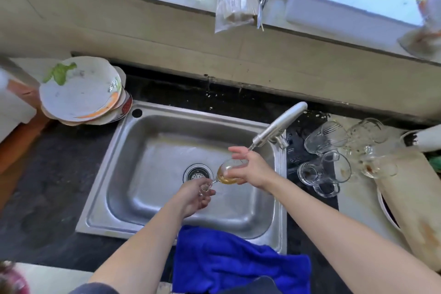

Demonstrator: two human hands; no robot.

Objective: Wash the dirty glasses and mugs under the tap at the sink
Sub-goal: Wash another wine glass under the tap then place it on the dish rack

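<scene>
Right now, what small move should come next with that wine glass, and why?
Probably tip the wine glass so its pooled amber liquid pours into the sink: the left hand pinches the stem, and the right hand grips the bowl beside the tap.

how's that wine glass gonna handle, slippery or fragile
Probably slippery: the wine glass is under the running tap, so likely wet. Likely fragile: the thin stem pinched by the left hand could snap against the steel sink. Amber liquid in the bowl, cupped by the right hand, may make it top-heavy.

Bare forearms, dark clothing (navy-looking) — at the bottom edge
</scene>
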